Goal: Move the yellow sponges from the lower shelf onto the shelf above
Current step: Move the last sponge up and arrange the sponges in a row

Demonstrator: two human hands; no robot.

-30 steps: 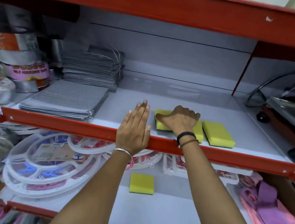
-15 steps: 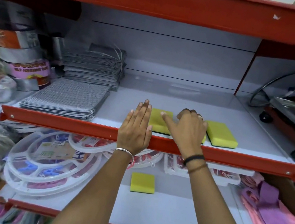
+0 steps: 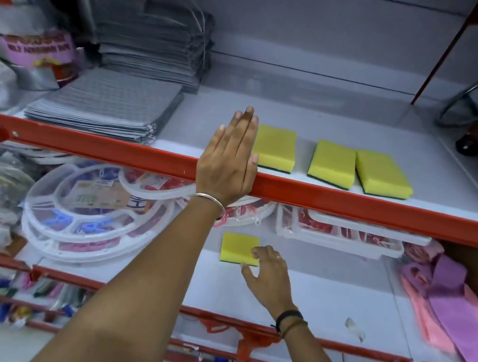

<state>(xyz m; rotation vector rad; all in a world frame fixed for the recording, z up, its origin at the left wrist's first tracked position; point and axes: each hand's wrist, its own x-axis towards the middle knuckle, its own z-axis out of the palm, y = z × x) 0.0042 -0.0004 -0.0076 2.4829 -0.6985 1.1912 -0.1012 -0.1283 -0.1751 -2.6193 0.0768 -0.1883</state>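
Nearest the camera: both forearms reach forward into the shelving. Right wrist carries a dark band point(image 3: 289, 317); left wrist a thin metal bangle point(image 3: 209, 199).

Lower shelf point(image 3: 321, 304), white surface with red front rail: right hand point(image 3: 270, 277) lies low over the surface, fingers spread wide, nothing gripped. Its fingertips touch the right edge of the one yellow sponge point(image 3: 238, 247) on this level; thumb sits at the sponge's near right corner. Sponge lies flat, dark scouring layer underneath.

Left of that sponge: stacked round white plastic trays point(image 3: 87, 218) in wrapping. Right end of the same shelf: pink and purple cloth strips point(image 3: 449, 301). Behind the sponge, under the upper rail, flat packaged trays point(image 3: 340, 233).

Upper shelf's red rail point(image 3: 354, 206): left hand point(image 3: 228, 160) rests flat across it, fingers straight and together, pointing to the back wall, holding nothing.

Upper shelf point(image 3: 337, 124): three yellow sponges lie flat near the front edge. Left sponge point(image 3: 274, 148) is just beside the left hand's fingers. Middle sponge point(image 3: 333, 163) and right sponge point(image 3: 383, 173) touch each other; a gap separates them from the left one.

Further left on the upper shelf: stacks of grey cloths point(image 3: 101, 102), tape rolls point(image 3: 37, 49) beyond. Far right: a metal item on castors, blurred.
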